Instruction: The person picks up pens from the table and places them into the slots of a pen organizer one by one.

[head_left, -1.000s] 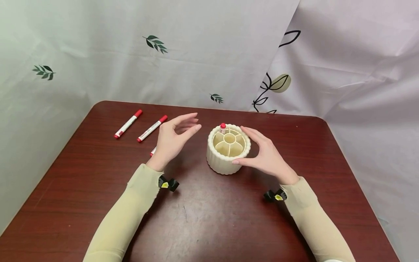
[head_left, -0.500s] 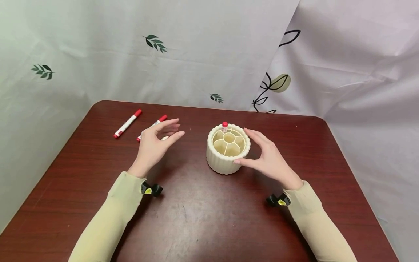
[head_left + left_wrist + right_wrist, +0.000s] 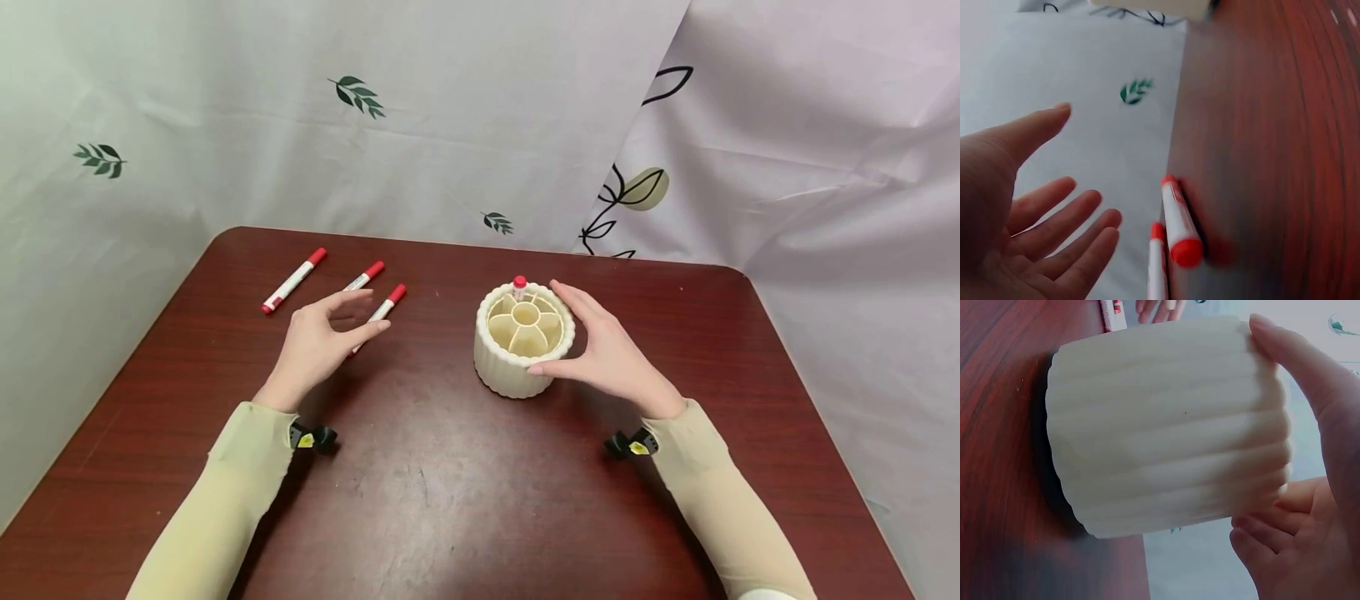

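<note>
A round cream pen holder (image 3: 504,373) with ribbed sides and petal-shaped compartments stands upright on the table. One red-capped marker (image 3: 520,285) stands in a rear compartment. My right hand (image 3: 611,357) grips the holder's right side near the rim, thumb in front and fingers behind; the right wrist view shows the ribbed wall (image 3: 1160,431) close up. My left hand (image 3: 317,343) is held over the table with thumb and fingers apart and nothing between them. Just beyond its fingers lies a white marker with red ends (image 3: 390,302), partly hidden by that hand.
Two more red-and-white markers lie to the left: one behind the left hand (image 3: 366,275) and one farther out (image 3: 294,282). A pale leaf-print cloth (image 3: 420,150) hangs behind the dark red-brown table (image 3: 480,500).
My left hand has moved left and toward me, away from the holder, uncovering the nearest marker's red cap. The holder has turned slightly in my right hand, its marker shifting right.
</note>
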Action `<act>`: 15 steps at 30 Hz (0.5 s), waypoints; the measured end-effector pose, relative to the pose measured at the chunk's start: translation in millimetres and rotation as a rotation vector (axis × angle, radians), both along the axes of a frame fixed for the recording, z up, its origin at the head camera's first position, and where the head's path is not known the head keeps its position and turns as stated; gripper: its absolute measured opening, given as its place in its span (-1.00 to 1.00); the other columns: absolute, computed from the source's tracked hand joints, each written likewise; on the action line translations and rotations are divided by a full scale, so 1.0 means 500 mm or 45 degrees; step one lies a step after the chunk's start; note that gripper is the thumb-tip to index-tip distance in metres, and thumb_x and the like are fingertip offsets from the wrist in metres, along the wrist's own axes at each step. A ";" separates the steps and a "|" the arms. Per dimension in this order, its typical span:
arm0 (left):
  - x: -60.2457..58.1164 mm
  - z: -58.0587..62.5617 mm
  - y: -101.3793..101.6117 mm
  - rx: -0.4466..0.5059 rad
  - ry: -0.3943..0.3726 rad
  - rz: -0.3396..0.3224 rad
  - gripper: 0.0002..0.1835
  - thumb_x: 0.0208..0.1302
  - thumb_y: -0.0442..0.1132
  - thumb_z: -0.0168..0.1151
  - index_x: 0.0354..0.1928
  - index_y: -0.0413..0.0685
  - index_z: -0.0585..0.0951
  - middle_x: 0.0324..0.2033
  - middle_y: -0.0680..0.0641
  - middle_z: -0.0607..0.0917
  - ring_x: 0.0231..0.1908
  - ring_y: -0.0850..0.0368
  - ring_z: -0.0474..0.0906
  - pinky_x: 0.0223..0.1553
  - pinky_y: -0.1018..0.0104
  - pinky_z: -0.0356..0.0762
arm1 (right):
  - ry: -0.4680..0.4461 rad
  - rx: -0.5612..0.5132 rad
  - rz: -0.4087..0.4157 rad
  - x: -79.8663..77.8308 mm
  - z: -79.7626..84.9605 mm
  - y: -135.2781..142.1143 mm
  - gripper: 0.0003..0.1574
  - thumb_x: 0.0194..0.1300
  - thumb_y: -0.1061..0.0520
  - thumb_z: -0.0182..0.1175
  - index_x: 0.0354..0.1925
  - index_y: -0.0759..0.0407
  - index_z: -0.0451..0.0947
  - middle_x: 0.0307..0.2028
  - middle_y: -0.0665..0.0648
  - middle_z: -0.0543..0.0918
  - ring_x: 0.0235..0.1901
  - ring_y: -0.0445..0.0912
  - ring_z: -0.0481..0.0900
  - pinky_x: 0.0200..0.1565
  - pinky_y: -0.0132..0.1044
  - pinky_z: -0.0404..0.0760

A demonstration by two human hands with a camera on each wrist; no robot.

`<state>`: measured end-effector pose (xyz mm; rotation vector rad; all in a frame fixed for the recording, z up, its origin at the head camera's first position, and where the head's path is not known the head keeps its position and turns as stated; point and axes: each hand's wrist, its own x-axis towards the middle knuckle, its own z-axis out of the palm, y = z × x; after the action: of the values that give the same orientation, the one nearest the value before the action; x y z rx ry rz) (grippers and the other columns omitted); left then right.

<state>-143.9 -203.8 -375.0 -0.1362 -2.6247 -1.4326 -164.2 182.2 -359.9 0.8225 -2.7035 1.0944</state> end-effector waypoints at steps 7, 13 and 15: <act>-0.004 -0.028 -0.038 -0.218 -0.050 0.005 -0.31 -0.06 0.16 0.43 0.12 0.00 0.55 0.00 0.01 0.61 -0.11 0.08 0.60 -0.16 0.19 0.56 | 0.005 -0.033 0.008 -0.003 -0.003 -0.008 0.34 -0.33 -0.40 0.47 0.40 -0.17 0.12 0.29 -0.09 0.26 0.24 -0.21 0.21 0.19 -0.12 0.30; -0.003 -0.034 -0.049 -0.380 -0.102 -0.041 -0.35 -0.06 0.06 0.47 0.08 -0.08 0.56 -0.15 -0.08 0.66 -0.20 0.04 0.61 -0.15 0.11 0.50 | -0.015 -0.073 0.001 -0.003 -0.006 -0.011 0.32 -0.34 -0.38 0.49 0.38 -0.17 0.15 0.27 -0.06 0.29 0.23 -0.22 0.23 0.18 -0.14 0.31; -0.004 -0.037 -0.050 -0.420 -0.118 -0.057 -0.38 -0.06 0.02 0.48 0.06 -0.10 0.57 -0.23 -0.08 0.67 -0.25 0.05 0.60 -0.20 0.12 0.50 | -0.020 -0.075 -0.007 -0.004 -0.009 -0.010 0.32 -0.34 -0.38 0.49 0.38 -0.19 0.15 0.28 -0.07 0.29 0.23 -0.22 0.23 0.18 -0.14 0.31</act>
<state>-146.1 -228.7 -393.6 -0.1685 -2.9328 -1.0288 -166.0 177.3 -364.6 0.8002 -2.6708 1.1780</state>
